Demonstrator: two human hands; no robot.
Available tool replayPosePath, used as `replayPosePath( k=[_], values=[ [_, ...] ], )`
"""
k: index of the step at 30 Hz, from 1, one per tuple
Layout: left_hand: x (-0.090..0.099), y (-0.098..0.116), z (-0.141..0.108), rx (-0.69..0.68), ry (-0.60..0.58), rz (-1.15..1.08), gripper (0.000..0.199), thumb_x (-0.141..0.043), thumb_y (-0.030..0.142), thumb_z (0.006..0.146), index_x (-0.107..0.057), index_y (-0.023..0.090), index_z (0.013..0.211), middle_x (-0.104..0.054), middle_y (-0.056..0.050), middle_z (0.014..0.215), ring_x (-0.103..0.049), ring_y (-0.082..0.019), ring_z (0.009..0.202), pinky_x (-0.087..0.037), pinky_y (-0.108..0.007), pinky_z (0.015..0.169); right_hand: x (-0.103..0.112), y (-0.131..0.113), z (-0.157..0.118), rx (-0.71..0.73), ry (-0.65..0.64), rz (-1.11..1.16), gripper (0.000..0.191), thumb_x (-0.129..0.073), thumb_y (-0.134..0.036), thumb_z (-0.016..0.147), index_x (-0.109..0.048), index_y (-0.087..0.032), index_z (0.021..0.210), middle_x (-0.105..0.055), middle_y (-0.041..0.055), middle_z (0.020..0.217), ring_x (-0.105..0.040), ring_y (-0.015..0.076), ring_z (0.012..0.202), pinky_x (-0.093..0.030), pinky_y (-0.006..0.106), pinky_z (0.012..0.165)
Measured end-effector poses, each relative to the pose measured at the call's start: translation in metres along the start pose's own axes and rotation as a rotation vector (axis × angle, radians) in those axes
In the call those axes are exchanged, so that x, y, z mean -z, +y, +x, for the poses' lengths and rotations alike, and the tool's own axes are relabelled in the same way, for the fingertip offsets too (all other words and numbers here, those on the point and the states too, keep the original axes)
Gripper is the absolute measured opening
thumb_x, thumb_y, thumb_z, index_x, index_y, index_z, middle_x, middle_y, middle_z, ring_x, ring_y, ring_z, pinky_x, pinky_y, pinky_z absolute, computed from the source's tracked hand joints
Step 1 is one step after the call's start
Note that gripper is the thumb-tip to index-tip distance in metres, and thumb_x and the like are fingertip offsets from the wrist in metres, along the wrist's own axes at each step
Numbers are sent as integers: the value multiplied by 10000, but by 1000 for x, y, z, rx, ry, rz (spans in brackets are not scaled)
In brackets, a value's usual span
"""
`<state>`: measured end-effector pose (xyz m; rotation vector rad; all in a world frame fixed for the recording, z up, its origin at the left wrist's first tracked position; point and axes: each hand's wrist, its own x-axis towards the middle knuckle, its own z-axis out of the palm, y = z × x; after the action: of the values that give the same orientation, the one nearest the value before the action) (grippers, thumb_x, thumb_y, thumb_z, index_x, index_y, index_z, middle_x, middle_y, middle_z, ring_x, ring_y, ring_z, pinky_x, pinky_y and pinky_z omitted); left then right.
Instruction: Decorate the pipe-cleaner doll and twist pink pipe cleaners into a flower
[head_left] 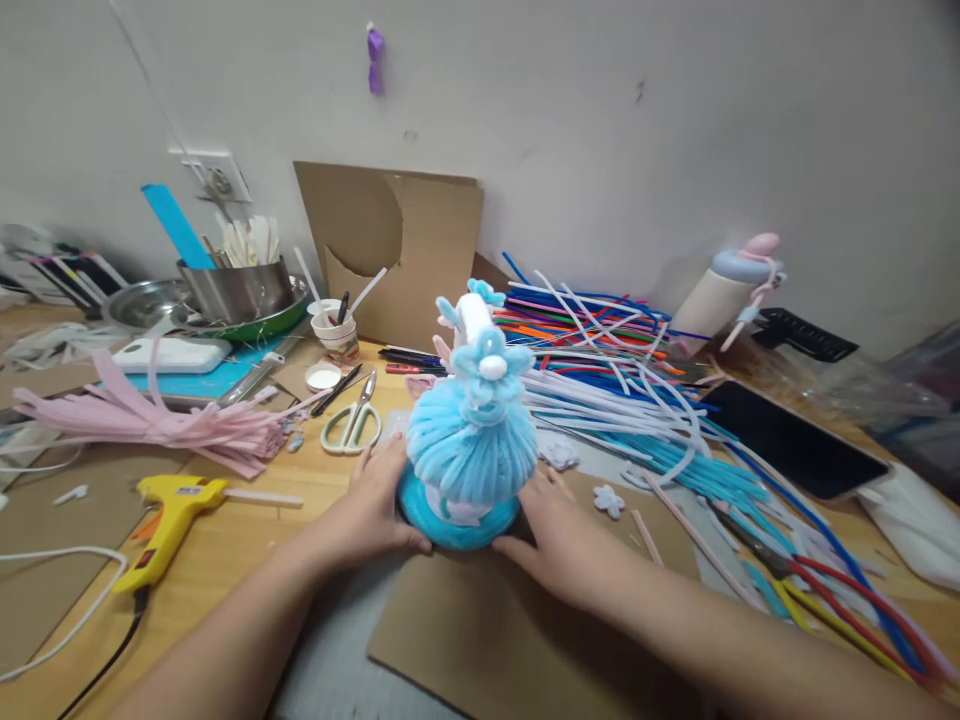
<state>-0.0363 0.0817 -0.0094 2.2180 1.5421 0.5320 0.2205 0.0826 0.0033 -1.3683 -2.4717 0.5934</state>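
Note:
A light-blue fuzzy pipe-cleaner figure stands upright in the middle of the work area. It has a ribbed, domed body, a darker blue round base, and a blue flower with a white centre near its top. My left hand is curved round the left side of the base, with the thumb at the front. On the opposite side, my right hand grips the base the same way. Both hands' far fingertips are partly hidden behind the figure. A small pale flower lies on the cardboard beside my right hand.
A yellow glue gun, scissors and a pink pipe-cleaner bundle lie to the left. Many coloured pipe cleaners, pliers and a black phone are to the right. Cardboard leans against the wall.

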Motion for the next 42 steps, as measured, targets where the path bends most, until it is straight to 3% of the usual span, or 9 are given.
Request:
replayPosePath(
  k=[2,4,7,9,23,28,35,39,42],
  values=[
    [1,4,-2,-17,4,36,1108,-798,529,475,-288,248,1417,-297,-151,1466,-190,-415,1351,-135,-582,1084,3,-6,-5,9,59,-30,415,-615,-287,786,-553,-203,1188,-507,151,1275,-399,322,1238,-309,548,1004],
    [1,12,-5,-60,31,52,883,-761,525,557,-429,260,1331,-348,-132,1438,-239,-395,1333,-185,-568,1072,5,-12,-10,68,81,-10,232,-516,-256,856,-616,-213,1061,-585,122,1140,-508,271,1107,-404,472,928],
    [-2,27,-10,-177,6,5,412,-649,419,748,-592,266,1126,-533,-84,1271,-430,-310,1205,-325,-491,1006,3,-21,-17,180,34,32,259,-391,-213,919,-648,-211,953,-628,86,1003,-573,206,951,-468,360,823],
    [-6,34,-11,-260,-35,-26,310,-577,329,824,-592,266,1127,-584,-68,1200,-495,-261,1129,-377,-446,960,-2,-24,-21,230,29,6,282,-371,-203,928,-646,-198,993,-630,89,1024,-570,207,962,-465,354,836],
    [-5,42,-14,-390,-44,55,300,-471,226,881,-620,275,1137,-634,-76,1096,-547,-259,1054,-437,-432,858,-17,-22,-31,240,70,-84,357,-373,-150,913,-548,-184,1222,-595,105,1178,-537,235,1018,-446,411,871],
    [-7,43,-14,-404,3,17,240,-450,244,900,-660,246,1017,-648,-74,1036,-566,-239,1023,-460,-421,842,-15,-21,-32,243,124,-2,321,-387,-160,912,-584,-183,1166,-620,107,1113,-555,226,984,-451,399,843],
    [-9,42,-14,-427,40,49,255,-491,202,878,-623,253,1090,-645,-63,1063,-578,-223,988,-476,-394,807,-13,-22,-15,111,101,177,233,-451,-126,876,-634,-209,995,-646,61,1003,-582,180,945,-445,298,780],
    [-11,42,-14,-415,47,38,307,-526,157,845,-597,258,1126,-641,-50,1080,-571,-221,991,-470,-397,821,-13,-22,4,-2,42,51,134,-490,-161,839,-624,-170,828,-651,54,805,-583,171,741,-376,254,609],
    [-11,42,-14,-426,34,42,333,-525,149,841,-584,267,1147,-627,-53,1118,-561,-231,1017,-465,-404,827,-9,-23,13,8,9,-74,131,-495,-190,821,-610,-164,877,-652,65,811,-565,173,704,-325,249,572]
  ],
)
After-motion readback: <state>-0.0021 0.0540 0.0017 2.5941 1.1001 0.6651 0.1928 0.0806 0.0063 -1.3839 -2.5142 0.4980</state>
